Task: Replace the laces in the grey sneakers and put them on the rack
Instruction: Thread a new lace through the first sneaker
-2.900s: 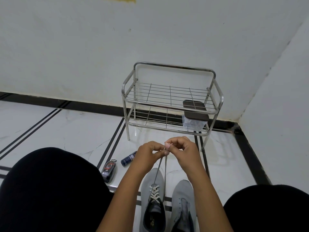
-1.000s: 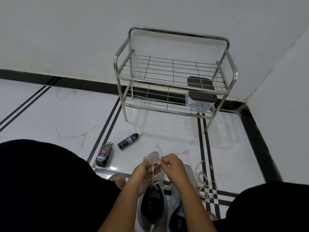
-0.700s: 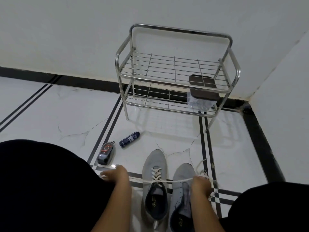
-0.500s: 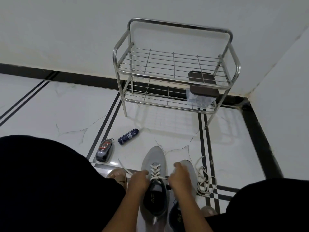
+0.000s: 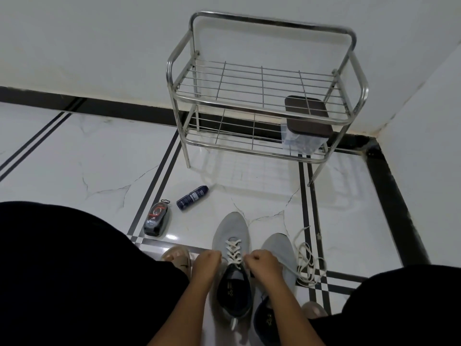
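Note:
Two grey sneakers stand side by side on the white floor between my knees. The left sneaker (image 5: pixel 230 228) is threaded with a white lace (image 5: pixel 234 250) in crosses. My left hand (image 5: pixel 205 264) and my right hand (image 5: pixel 262 264) sit at its collar, fingers curled round the lace ends. The right sneaker (image 5: pixel 280 248) has no lace in view and is partly hidden by my right hand. A loose white lace (image 5: pixel 308 263) lies coiled on the floor to its right. The steel two-shelf rack (image 5: pixel 262 106) stands against the wall ahead.
A clear box with a brown lid (image 5: pixel 305 121) sits on the rack's lower shelf at the right. A dark blue spray can (image 5: pixel 192 198) and a black shoe-polish bottle (image 5: pixel 156 218) lie on the floor at left. Walls meet in a corner at right.
My hands pulled the lace ends out wide to both sides, then came back together at the left sneaker's collar. The view dipped lower toward the floor.

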`<move>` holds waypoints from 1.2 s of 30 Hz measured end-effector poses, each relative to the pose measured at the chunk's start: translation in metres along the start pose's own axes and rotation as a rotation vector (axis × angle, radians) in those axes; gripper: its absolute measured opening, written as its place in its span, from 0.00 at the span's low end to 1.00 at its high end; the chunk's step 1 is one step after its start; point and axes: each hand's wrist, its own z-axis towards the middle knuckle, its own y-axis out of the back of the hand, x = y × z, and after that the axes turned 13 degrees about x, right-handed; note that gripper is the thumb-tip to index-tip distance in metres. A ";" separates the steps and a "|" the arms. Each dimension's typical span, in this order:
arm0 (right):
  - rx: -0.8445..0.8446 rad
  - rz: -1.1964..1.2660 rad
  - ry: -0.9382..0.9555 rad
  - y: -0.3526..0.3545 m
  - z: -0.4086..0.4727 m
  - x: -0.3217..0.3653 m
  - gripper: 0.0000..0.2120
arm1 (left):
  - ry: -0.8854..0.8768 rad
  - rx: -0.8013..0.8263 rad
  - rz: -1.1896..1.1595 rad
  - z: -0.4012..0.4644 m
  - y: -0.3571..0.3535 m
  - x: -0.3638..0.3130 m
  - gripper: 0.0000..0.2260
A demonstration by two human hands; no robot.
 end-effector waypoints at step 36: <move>-0.031 0.846 -0.123 -0.028 0.038 -0.006 0.21 | -0.102 -0.110 -0.227 0.033 -0.010 0.014 0.07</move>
